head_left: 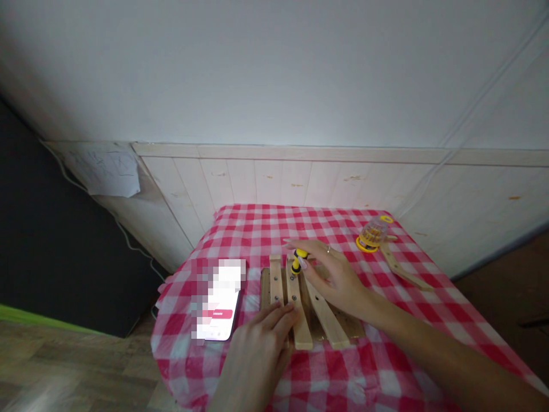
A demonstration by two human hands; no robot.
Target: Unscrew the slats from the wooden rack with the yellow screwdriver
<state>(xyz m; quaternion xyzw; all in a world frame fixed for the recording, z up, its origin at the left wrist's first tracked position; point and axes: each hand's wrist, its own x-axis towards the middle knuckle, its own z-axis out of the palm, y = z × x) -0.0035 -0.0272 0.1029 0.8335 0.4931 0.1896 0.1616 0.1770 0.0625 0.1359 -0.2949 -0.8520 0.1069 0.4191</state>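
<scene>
My right hand [337, 274] is closed on a small yellow-and-black screwdriver [299, 258], its tip down at a screw in the middle wooden slat [302, 329]. My left hand [261, 335] has its fingers draped over the near part of this slat and the left slat [275, 280], gripping them down; its thumb is partly hidden. Dark screw heads show in both slats. To the right, a third slat [332, 326] lies at a slant, partly behind my right hand. Beneath the slats is a brown wooden board [355, 329].
A lit phone [234, 312] lies left of the board. At the back right stands a clear container with a yellow base [372, 234], beside another angled wooden slat [403, 269]. A red-and-white checked tablecloth [338, 383] covers the table, which meets a panelled wall [278, 186].
</scene>
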